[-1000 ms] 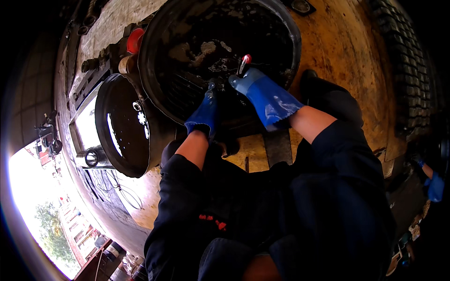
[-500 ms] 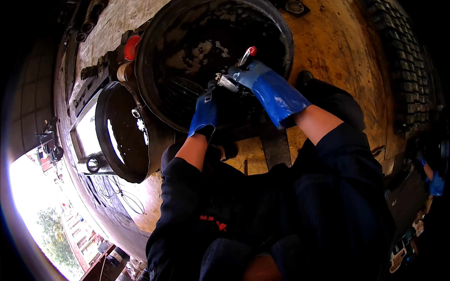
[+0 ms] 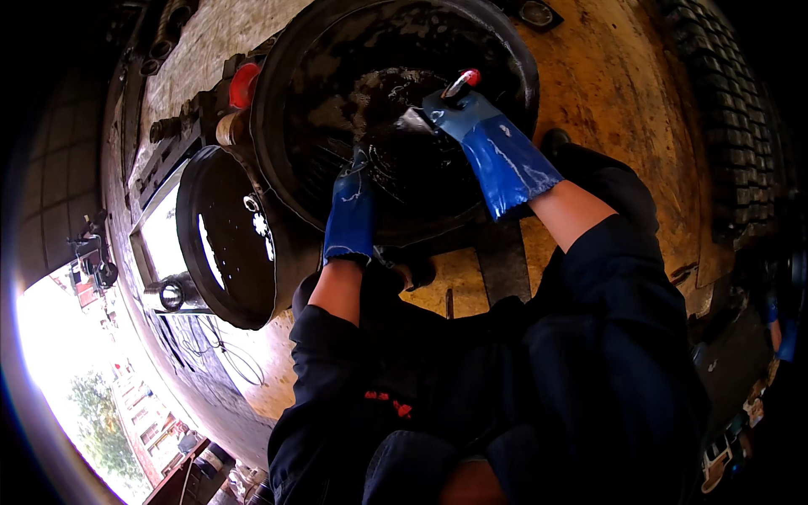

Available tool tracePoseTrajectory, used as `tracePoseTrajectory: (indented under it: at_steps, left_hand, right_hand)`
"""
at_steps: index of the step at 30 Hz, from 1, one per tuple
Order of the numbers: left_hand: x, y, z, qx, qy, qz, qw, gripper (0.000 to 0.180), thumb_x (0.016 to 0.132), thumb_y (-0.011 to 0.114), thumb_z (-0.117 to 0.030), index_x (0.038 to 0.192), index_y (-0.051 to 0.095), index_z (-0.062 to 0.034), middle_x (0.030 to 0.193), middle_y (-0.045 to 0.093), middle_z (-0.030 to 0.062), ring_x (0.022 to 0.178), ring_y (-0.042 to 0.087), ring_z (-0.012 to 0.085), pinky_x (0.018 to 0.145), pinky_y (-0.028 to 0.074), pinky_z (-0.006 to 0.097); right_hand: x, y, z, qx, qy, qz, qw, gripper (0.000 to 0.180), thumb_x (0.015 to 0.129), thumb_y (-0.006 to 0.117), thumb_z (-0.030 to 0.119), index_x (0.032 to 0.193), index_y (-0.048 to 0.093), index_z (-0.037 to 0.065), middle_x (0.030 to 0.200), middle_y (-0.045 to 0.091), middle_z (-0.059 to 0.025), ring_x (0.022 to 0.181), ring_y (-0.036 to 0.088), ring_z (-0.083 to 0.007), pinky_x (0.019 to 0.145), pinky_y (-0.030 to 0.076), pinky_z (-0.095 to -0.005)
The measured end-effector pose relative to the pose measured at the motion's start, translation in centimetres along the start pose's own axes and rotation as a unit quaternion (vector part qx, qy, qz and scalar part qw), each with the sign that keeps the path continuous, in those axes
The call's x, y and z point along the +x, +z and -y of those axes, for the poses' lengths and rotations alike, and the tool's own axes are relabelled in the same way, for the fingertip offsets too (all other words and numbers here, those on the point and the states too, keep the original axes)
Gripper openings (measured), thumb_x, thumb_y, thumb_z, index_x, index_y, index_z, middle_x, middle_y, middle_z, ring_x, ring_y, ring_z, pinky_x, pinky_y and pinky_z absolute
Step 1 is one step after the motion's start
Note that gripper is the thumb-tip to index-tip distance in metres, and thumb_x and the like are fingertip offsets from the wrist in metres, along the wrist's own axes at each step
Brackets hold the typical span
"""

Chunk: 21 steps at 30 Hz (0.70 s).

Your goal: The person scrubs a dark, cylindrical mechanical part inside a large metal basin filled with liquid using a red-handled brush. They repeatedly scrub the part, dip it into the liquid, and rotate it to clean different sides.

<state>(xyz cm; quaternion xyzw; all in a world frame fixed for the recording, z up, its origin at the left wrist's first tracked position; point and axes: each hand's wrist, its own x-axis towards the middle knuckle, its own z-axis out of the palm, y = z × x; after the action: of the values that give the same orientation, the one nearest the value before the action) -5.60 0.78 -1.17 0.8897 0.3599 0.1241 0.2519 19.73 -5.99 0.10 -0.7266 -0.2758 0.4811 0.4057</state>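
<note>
Both hands wear blue rubber gloves and reach into a large round black tub (image 3: 528,93) of dark liquid. In my right hand (image 3: 463,118), closed fingers grip a tool that looks like a paintbrush (image 3: 465,79). Its handle end is red, and its pale, blurred other end (image 3: 412,120) points toward the tub's middle. My left hand (image 3: 352,189) is low over the near left part of the tub. Its fingertips are dark and hard to make out against the liquid, so what they hold, if anything, is hidden. Ripples show between the hands.
A smaller round dark pan (image 3: 189,244) with shiny liquid stands left of the tub. Near it are a red round part (image 3: 244,85) and a metal cylinder (image 3: 171,295). A large treaded tyre (image 3: 724,118) stands at right. A gloved hand (image 3: 787,337) shows at the far right edge.
My right hand has moved slightly up and right with the brush-like tool. My left hand has shifted left and down, away from it. The liquid between them now ripples.
</note>
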Motion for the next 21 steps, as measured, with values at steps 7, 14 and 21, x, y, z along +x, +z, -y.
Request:
tracePoseTrajectory:
  at_steps: [7,14,21]
  left_hand:
    - [0.8,1.5,1.7,-0.339,-0.190,0.027,0.921,0.036,0.101,0.041,-0.002,0.134,0.053,0.0042,0.114,0.067,0.0246,0.106,0.066,0.0349,0.088,0.053,0.036]
    - [0.9,-2.0,-4.4,-0.240,-0.203,0.041,0.948,0.034,0.103,0.041,-0.005,0.132,0.055,0.0054,0.118,0.067,0.0220,0.107,0.066,0.0310,0.091,0.053,0.035]
    - [0.1,-1.3,-2.4,-0.037,-0.049,-0.012,0.998,0.032,0.103,0.044,-0.013,0.124,0.057,0.0069,0.101,0.068,0.0215,0.090,0.065,0.0283,0.081,0.051,0.034]
  right_hand:
    - [1.0,0.5,-0.7,-0.141,-0.022,-0.003,0.990,0.041,0.093,0.060,0.046,0.104,0.071,0.008,0.097,0.073,-0.0121,0.094,0.070,-0.0244,0.089,0.053,-0.0348]
    - [0.2,1.1,1.6,-0.122,-0.076,-0.014,0.990,0.041,0.094,0.058,0.046,0.106,0.071,0.009,0.095,0.074,-0.0095,0.091,0.070,-0.0225,0.084,0.053,-0.0345]
    - [2.4,1.2,-2.9,-0.142,0.019,-0.019,0.990,0.038,0.093,0.061,0.043,0.110,0.071,0.010,0.101,0.073,-0.0143,0.095,0.070,-0.0273,0.088,0.053,-0.0361]
